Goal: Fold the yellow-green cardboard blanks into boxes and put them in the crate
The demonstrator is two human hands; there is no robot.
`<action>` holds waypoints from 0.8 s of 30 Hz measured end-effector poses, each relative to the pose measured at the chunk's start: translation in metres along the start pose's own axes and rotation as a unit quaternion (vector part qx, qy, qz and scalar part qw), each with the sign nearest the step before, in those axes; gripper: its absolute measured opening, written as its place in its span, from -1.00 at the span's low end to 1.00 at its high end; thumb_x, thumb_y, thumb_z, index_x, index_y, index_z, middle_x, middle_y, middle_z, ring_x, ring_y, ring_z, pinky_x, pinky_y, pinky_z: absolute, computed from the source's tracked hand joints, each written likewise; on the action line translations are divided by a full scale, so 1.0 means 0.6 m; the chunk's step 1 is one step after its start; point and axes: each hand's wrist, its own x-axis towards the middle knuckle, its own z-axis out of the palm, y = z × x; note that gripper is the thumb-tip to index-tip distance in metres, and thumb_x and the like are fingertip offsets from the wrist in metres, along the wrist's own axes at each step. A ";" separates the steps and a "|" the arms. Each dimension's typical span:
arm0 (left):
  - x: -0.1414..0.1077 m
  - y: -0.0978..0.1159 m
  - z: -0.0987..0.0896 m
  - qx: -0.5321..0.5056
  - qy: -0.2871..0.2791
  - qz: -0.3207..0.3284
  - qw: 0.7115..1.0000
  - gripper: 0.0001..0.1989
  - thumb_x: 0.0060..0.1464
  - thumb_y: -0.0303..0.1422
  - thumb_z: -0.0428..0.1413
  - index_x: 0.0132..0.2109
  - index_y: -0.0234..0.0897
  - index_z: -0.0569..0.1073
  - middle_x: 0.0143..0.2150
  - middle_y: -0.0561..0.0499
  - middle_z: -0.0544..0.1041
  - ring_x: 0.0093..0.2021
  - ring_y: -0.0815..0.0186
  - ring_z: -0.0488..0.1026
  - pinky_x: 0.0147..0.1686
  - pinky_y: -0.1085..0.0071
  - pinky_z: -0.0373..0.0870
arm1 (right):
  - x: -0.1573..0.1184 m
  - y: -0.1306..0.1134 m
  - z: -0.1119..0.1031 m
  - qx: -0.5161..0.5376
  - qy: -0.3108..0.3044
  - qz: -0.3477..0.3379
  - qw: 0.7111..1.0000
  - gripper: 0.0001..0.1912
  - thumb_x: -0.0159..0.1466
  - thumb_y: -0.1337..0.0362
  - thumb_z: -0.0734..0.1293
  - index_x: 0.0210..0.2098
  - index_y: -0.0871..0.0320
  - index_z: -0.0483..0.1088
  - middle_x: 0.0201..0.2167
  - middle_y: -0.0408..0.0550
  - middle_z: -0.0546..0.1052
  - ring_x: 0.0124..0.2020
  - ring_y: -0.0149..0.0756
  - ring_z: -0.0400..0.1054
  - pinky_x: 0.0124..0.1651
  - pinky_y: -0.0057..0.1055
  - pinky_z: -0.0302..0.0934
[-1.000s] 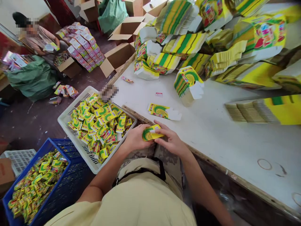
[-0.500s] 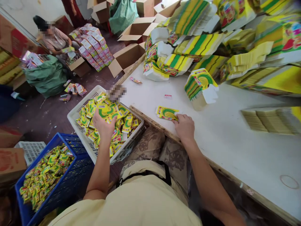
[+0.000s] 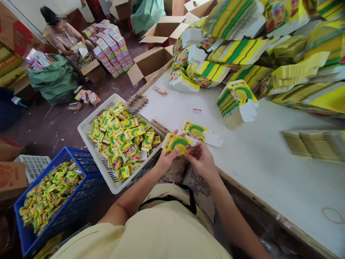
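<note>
My left hand (image 3: pixel 166 160) grips the left end of a small yellow-green carton (image 3: pixel 176 144), held over the table's front edge. At the carton's right end, my right hand (image 3: pixel 201 158) has its fingers closed on the white flap. Just behind them, a flat yellow carton with white flaps (image 3: pixel 195 131) lies on the white table (image 3: pixel 269 172). To the left stands a white basket (image 3: pixel 115 187) heaped with small filled yellow cartons (image 3: pixel 134 133). Farther right on the table, a block of stacked flat cartons (image 3: pixel 234 102) stands upright.
Piles of flat yellow cartons (image 3: pixel 237 54) cover the table's back. A blue crate (image 3: pixel 86 180) of small packs stands at the lower left. A person (image 3: pixel 64 36) sits at the upper left beside a green sack (image 3: pixel 54 81) and stacked pink boxes (image 3: pixel 113 46). Open brown boxes (image 3: pixel 153 61) stand behind.
My left hand has moved right from the basket to the carton. The carton has been raised off the table and now sits between both hands; another flat carton shows behind it.
</note>
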 end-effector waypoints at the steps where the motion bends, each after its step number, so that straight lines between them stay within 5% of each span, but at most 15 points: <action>1: 0.003 0.005 0.009 -0.055 0.014 0.005 0.998 -0.34 0.03 0.17 0.13 0.07 -0.25 0.41 0.03 -0.20 0.52 0.12 0.03 0.43 0.09 0.09 0.38 | -0.011 -0.002 0.014 0.042 -0.022 0.006 0.999 -0.62 0.09 0.17 0.48 -0.23 0.04 0.24 -0.37 -0.17 0.48 -0.36 -0.33 0.43 -0.29 -0.36 0.39; 7: 0.021 0.031 0.038 -0.198 0.151 0.052 0.967 -0.51 0.03 0.13 0.12 -0.22 -0.23 0.41 -0.37 0.02 0.45 -0.30 0.27 0.47 -0.22 0.32 0.43 | -0.044 -0.021 0.052 0.105 -0.026 -0.049 0.993 -0.61 0.21 0.24 0.42 -0.05 -0.02 0.20 -0.17 -0.13 0.49 -0.21 -0.34 0.43 -0.09 -0.31 0.36; 11: 0.021 0.024 0.031 -0.059 0.197 0.049 0.977 -0.43 0.09 0.25 -0.10 -0.32 -0.20 0.28 -0.49 0.09 0.24 -0.48 0.35 0.25 -0.38 0.36 0.31 | -0.050 -0.031 0.055 -0.003 -0.091 -0.090 0.992 -0.56 0.17 0.21 0.45 -0.01 0.03 0.28 -0.19 -0.09 0.47 -0.16 -0.25 0.39 -0.02 -0.24 0.32; 15: 0.011 0.005 0.017 0.064 0.170 0.027 0.983 -0.37 -0.06 0.32 0.03 -0.25 -0.19 0.30 -0.38 0.04 0.30 -0.40 0.31 0.23 -0.35 0.32 0.29 | -0.042 -0.017 0.055 0.051 -0.059 -0.020 0.997 -0.53 0.09 0.15 0.49 -0.08 0.06 0.29 -0.36 -0.17 0.44 -0.35 -0.31 0.37 -0.25 -0.34 0.35; 20: 0.006 0.000 0.012 0.135 0.078 0.022 0.988 -0.36 -0.23 0.08 0.33 -0.13 -0.20 0.31 -0.32 0.11 0.34 -0.37 0.39 0.26 -0.32 0.42 0.31 | -0.033 -0.003 0.032 0.106 -0.015 0.027 0.994 -0.60 0.08 0.12 0.48 -0.17 0.06 0.31 -0.42 -0.20 0.45 -0.41 -0.34 0.37 -0.35 -0.41 0.31; 24: 0.010 0.006 0.012 0.156 0.128 0.056 0.978 -0.44 -0.33 -0.14 0.43 -0.27 -0.24 0.31 -0.43 0.19 0.33 -0.44 0.45 0.23 -0.41 0.49 0.25 | -0.041 -0.011 0.030 0.063 -0.034 -0.004 0.997 -0.73 0.22 0.10 0.38 -0.17 0.08 0.34 -0.40 -0.16 0.47 -0.39 -0.34 0.38 -0.34 -0.40 0.32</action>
